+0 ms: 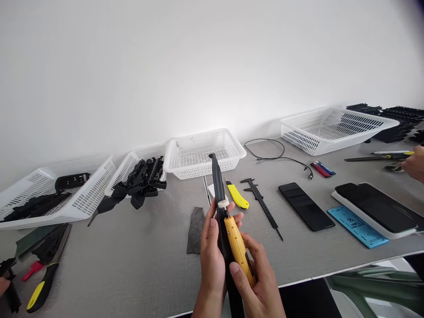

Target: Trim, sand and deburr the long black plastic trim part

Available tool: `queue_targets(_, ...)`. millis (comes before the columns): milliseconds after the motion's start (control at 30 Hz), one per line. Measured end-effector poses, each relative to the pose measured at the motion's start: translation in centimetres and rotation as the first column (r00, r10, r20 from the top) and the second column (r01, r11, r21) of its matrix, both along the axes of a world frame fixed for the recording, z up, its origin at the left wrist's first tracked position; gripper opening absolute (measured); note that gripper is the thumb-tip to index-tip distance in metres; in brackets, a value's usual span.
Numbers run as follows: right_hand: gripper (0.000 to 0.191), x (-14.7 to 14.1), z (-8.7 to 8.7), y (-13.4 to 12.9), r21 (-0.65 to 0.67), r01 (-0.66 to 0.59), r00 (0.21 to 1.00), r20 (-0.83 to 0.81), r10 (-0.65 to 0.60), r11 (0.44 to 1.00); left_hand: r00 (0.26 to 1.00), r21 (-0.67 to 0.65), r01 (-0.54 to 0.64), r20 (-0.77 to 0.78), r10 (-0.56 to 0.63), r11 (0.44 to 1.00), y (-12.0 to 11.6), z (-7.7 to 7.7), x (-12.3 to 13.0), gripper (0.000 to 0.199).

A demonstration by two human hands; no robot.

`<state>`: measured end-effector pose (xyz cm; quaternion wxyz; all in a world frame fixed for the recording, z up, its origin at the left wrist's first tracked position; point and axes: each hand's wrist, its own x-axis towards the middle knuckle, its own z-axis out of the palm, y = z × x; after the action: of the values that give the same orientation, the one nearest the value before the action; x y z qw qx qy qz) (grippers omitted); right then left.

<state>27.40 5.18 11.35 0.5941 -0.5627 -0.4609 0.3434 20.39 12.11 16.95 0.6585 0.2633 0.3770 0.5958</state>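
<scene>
My left hand (212,251) grips a long black plastic strip (217,179), held up with its far end pointing away from me. In my right hand (256,274) is a yellow handheld rotary tool (238,245). Its pale round tip (223,203) lies against or just over the strip; contact cannot be made out exactly. On the table beyond the hands are a yellow utility knife (237,194), a black caliper (262,203) and a dark rough sheet (196,229) that looks like abrasive cloth.
White baskets (202,171) line the wall, two at left holding black parts (142,176). Phones (306,206), a blue card (357,226), a cable (281,157) and another basket (314,145) lie right. A file (49,274) is at left. Other people's hands (415,163) show at both edges.
</scene>
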Motion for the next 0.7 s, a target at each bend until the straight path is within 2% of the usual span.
queue_targets(167, 0.054, -0.3, 0.6, -0.2, -0.058, -0.023, 1.0, -0.002, 0.022, 0.998, 0.995, 0.003, -0.04, 0.09, 0.04, 0.999, 0.7, -0.2, -0.2, 0.053)
queue_targets(367, 0.055, -0.5, -0.4, -1.1, -0.077, -0.062, 0.996, 0.054, 0.066, 0.995, 0.976, 0.014, -0.028, 0.217, 0.024, 1.0, 1.4, 0.1, -0.5, 0.056)
queue_targets(700, 0.054, -0.8, -1.1, -2.4, -0.105, -0.029, 0.996, 0.083, 0.037, 0.994, 0.97, 0.017, -0.065, 0.236, 0.06, 0.998, 2.4, 0.8, -0.7, 0.055)
